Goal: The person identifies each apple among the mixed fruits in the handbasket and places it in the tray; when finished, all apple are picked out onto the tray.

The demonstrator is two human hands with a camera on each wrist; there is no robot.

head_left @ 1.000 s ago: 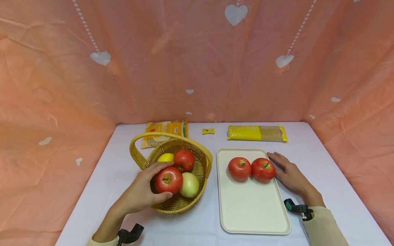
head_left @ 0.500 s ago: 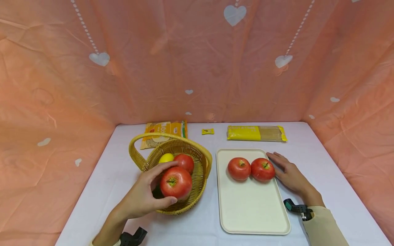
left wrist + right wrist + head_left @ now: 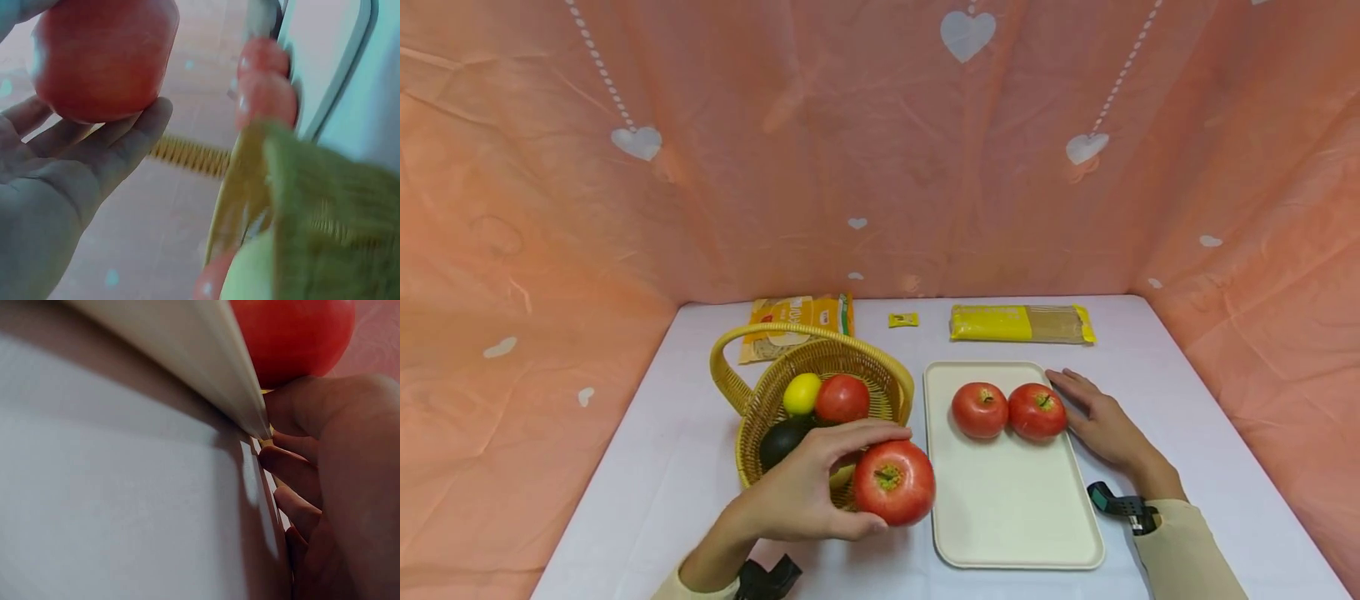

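My left hand (image 3: 820,479) grips a red apple (image 3: 897,485) above the front right rim of the wicker basket (image 3: 747,454), between thumb and fingers. In the left wrist view the apple (image 3: 103,62) is clear of the basket. Inside the basket are another red apple (image 3: 844,398), a yellow lemon-like fruit (image 3: 802,392), a dark round fruit (image 3: 782,443) and a pale green fruit (image 3: 250,269), mostly hidden in the head view. Two red apples sit side by side near the far end of the cream tray (image 3: 1018,517). My right hand (image 3: 1105,427) rests at the tray's right edge, fingers extended.
Behind the basket lies an orange food packet (image 3: 797,321). A small yellow wrapped piece (image 3: 903,320) and a long yellow packet of noodles (image 3: 1022,323) lie along the back of the white table. The basket's handle (image 3: 724,371) arches over its far left side.
My left hand has lifted the apple out of the basket and carried it right, toward the tray. The dark fruit has come into view. My right hand stays at the tray's edge.
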